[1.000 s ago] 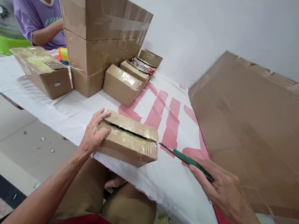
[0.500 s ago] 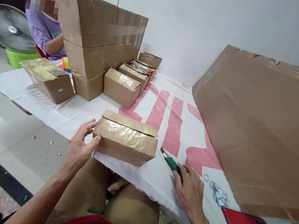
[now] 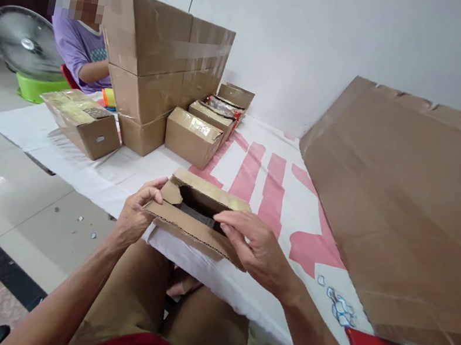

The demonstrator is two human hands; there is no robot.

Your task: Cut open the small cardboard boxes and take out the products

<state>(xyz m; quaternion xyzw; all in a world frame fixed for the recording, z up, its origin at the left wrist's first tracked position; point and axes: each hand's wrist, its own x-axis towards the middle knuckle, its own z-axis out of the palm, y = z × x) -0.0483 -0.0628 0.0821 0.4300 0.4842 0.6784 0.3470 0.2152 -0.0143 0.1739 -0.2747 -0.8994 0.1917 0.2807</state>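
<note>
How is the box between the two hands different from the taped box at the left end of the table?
The open box shows a dark inside, while the taped box has its top covered. The left hand holds the open box and the right hand is at its opening; no hand is seen on the taped box. The taped box stands beside the tall stack; the open box is nearer the person. Both are brown cardboard.

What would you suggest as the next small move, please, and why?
Probably the right hand should reach into the open box: its long flaps are spread, something grey shows inside, and the left hand holds its left end.
</note>
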